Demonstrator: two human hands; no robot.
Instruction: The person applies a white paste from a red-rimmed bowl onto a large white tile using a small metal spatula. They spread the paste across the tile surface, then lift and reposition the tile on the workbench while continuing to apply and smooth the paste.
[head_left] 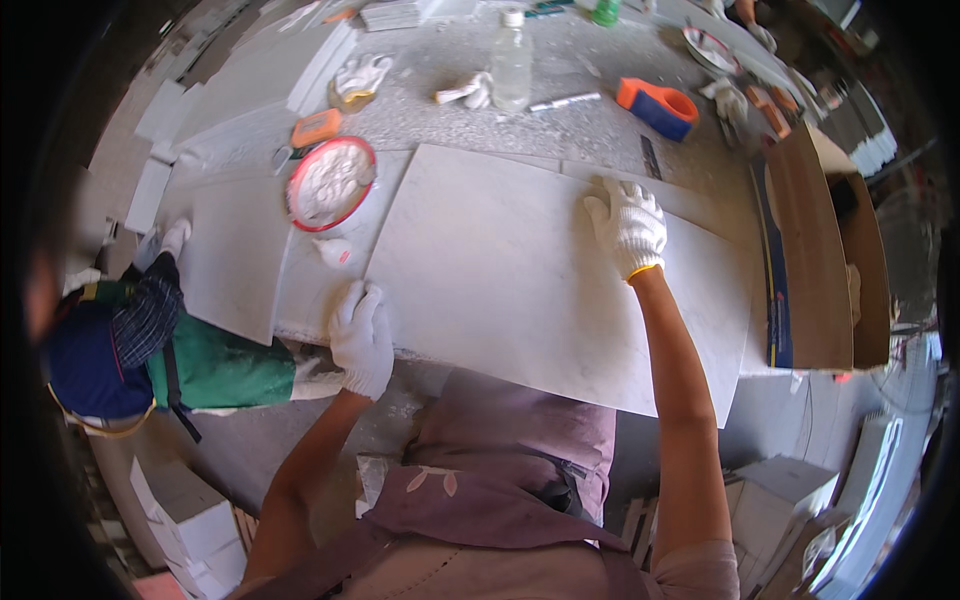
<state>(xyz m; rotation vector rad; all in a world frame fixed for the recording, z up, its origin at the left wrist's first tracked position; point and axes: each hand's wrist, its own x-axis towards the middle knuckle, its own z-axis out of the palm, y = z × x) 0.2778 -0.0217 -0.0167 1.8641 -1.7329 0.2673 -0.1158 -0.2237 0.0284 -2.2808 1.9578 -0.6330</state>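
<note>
A large pale marble-look tile point(510, 250) lies at an angle on the workbench, its near edge jutting out over the front. My right hand point(632, 228), in a white knit glove, is at the tile's far edge with its fingers bent over that edge. By the near left corner of the tile is my left hand point(362, 340), also gloved. Its fingers are curled together, and anything inside them is hidden. A small white squeeze bulb point(333, 251) lies beyond it, below a red-rimmed bowl point(331, 184) of white paste.
Toward the back stand a clear bottle point(512, 65) and an orange-and-blue tape dispenser point(657, 108). Spare gloves point(360, 80) lie behind the bowl. An open cardboard box point(815, 260) borders the right side. Another person point(150, 340) works at the left beside a tile point(235, 250).
</note>
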